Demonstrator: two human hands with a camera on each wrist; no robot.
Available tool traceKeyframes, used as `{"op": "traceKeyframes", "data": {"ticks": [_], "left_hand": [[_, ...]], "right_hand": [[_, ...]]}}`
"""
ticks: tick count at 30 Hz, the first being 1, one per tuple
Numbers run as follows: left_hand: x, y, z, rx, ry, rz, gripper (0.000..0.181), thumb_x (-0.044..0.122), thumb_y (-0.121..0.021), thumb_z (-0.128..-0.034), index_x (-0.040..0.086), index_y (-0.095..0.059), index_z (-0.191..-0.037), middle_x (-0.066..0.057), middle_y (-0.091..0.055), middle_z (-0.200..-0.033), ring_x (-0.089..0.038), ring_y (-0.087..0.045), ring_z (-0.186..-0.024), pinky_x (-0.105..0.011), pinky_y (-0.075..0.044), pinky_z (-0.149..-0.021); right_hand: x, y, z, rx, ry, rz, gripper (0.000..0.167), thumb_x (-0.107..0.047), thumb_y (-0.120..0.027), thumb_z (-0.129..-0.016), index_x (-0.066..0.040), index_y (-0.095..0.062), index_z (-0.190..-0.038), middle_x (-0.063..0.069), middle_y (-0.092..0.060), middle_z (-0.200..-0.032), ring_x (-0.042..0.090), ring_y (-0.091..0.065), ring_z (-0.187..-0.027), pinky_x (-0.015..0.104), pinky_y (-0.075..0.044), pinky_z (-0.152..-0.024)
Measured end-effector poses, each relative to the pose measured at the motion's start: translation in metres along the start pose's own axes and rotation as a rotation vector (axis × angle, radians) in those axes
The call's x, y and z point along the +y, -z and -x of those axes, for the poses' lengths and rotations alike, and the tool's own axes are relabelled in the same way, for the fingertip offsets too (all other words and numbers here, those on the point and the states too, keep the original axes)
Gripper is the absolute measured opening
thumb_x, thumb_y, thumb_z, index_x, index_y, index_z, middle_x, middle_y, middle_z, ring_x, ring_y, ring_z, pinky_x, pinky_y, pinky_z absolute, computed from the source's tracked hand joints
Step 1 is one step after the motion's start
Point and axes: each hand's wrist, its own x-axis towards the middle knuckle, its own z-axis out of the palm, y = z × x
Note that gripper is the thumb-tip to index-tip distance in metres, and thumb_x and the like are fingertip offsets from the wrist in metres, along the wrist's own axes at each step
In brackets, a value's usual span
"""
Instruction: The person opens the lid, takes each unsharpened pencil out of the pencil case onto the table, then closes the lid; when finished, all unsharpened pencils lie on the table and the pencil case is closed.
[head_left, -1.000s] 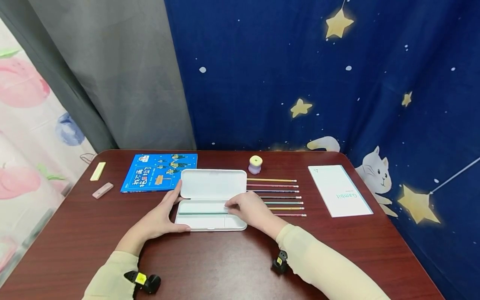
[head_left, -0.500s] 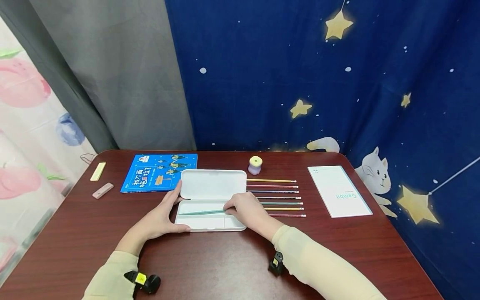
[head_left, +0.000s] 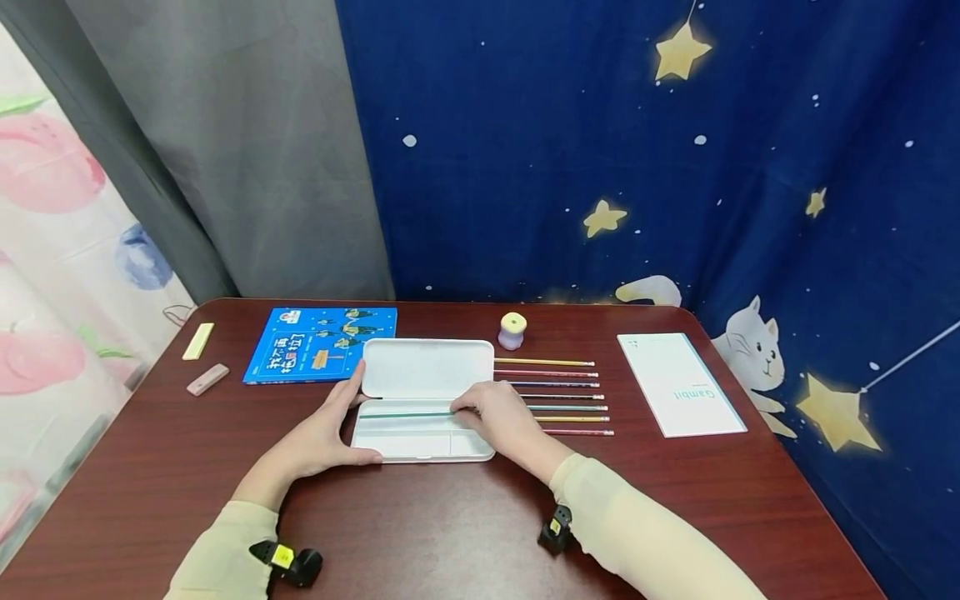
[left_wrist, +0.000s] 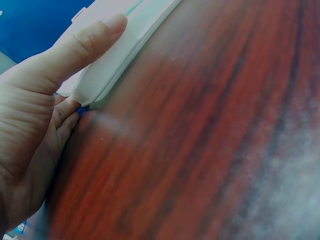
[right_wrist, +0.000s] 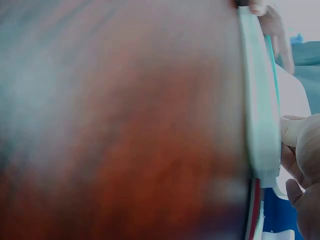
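Observation:
A white pencil case [head_left: 427, 368] lies opened flat on the table, its lid folded to the far side. My left hand [head_left: 318, 437] holds the case's left end, with the thumb over the near corner, as the left wrist view [left_wrist: 85, 45] also shows. Inside the near half, my right hand [head_left: 498, 417] pinches a thin green pencil [head_left: 405, 415] that runs left from the fingertips. The pencil's right part is hidden by the hand. In the right wrist view the green pencil [right_wrist: 273, 65] shows along the case's inside.
Several pencils [head_left: 566, 397] lie in a row right of the case. Behind stands a yellow and purple sharpener-like item [head_left: 512, 331]. A blue book [head_left: 322, 346] is at back left, beside a yellow block [head_left: 198, 342] and a pink eraser [head_left: 207, 380]. A white booklet [head_left: 681, 385] lies right.
The green pencil has shifted from the case's middle divider toward the hinge side, tilting briefly on the way. The left hand keeps its place on the case.

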Motion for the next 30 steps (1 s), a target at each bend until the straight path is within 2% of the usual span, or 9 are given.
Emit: {"op": "traceKeyframes", "data": {"ticks": [5,7,12,22,25,30], "left_hand": [[-0.001,0.000,0.000,0.001,0.001,-0.004,0.138,0.051,-0.092,-0.0762,0.027,0.008,-0.168,-0.013,-0.032,-0.159,-0.031,-0.049,-0.137,-0.060,-0.043,-0.111],[-0.002,0.000,0.001,0.002,0.001,-0.006,0.138,0.051,-0.092,-0.0761,0.026,0.008,-0.169,-0.013,-0.032,-0.159,-0.030,-0.049,-0.137,-0.060,-0.043,-0.112],[-0.001,0.001,0.000,0.002,-0.002,-0.011,0.139,0.050,-0.092,-0.0759,0.025,0.008,-0.169,-0.012,-0.035,-0.157,-0.029,-0.049,-0.137,-0.059,-0.042,-0.112],[0.002,-0.001,-0.001,-0.004,0.001,-0.013,0.139,0.050,-0.092,-0.0755,0.026,0.008,-0.169,-0.012,-0.034,-0.156,-0.029,-0.049,-0.136,-0.058,-0.044,-0.111],[0.001,-0.001,-0.001,-0.005,0.004,-0.016,0.139,0.050,-0.092,-0.0757,0.026,0.008,-0.169,-0.012,-0.035,-0.155,-0.029,-0.048,-0.137,-0.059,-0.043,-0.111],[0.000,-0.001,0.000,-0.005,0.011,-0.022,0.139,0.051,-0.092,-0.0761,0.026,0.009,-0.168,-0.012,-0.036,-0.155,-0.030,-0.048,-0.137,-0.060,-0.043,-0.111]], "right_hand": [[0.008,0.016,0.008,0.095,0.022,-0.058,0.010,-0.014,-0.079,-0.095,-0.016,-0.084,-0.103,-0.005,-0.078,-0.098,0.010,-0.072,-0.094,0.032,-0.058,-0.086],[0.014,0.023,0.015,0.118,0.004,-0.081,0.010,-0.014,-0.079,-0.095,-0.016,-0.084,-0.103,-0.005,-0.078,-0.098,0.010,-0.072,-0.093,0.032,-0.058,-0.085],[0.037,0.042,0.043,0.164,-0.065,-0.131,0.011,-0.015,-0.080,-0.094,-0.017,-0.084,-0.104,-0.010,-0.076,-0.100,0.007,-0.071,-0.094,0.033,-0.059,-0.084],[0.071,0.069,0.102,0.189,-0.147,-0.249,0.011,-0.013,-0.082,-0.092,-0.018,-0.083,-0.102,-0.016,-0.074,-0.101,0.005,-0.070,-0.093,0.029,-0.060,-0.080],[0.079,0.074,0.116,0.203,-0.159,-0.230,0.013,-0.012,-0.083,-0.090,-0.020,-0.083,-0.101,-0.016,-0.074,-0.100,0.005,-0.068,-0.091,0.026,-0.059,-0.077],[0.089,0.076,0.134,0.216,-0.179,-0.137,0.016,-0.012,-0.087,-0.086,-0.024,-0.083,-0.097,-0.018,-0.074,-0.099,0.005,-0.066,-0.092,0.026,-0.056,-0.074]]}}
